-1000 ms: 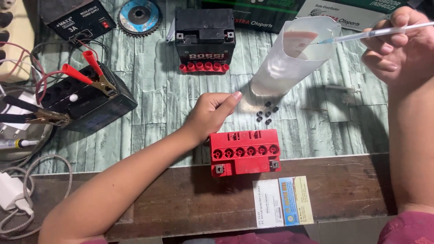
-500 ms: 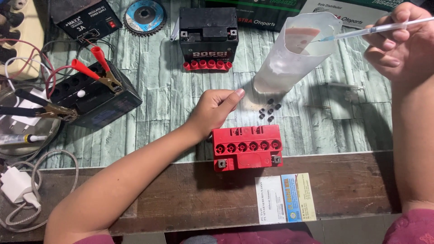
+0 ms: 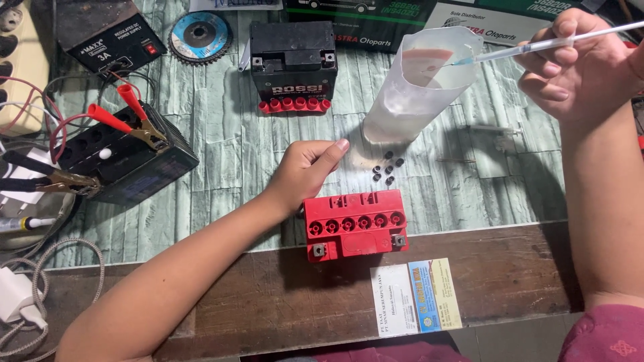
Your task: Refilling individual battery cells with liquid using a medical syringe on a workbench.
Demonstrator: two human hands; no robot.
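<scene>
Right hand (image 3: pixel 583 67) pinches a syringe (image 3: pixel 537 45), its tip dipped into the mouth of the translucent plastic container (image 3: pixel 416 90), same as a moment ago. So it looks like liquid is being drawn, though I can't see the level. Left hand (image 3: pixel 305 171) is loosely curled and holds nothing, resting just behind the red-topped battery (image 3: pixel 354 224), barely shifted. The battery's six cell holes stand open, with small black caps (image 3: pixel 388 167) lying between it and the container. Beyond, a black battery (image 3: pixel 293 60) waits.
</scene>
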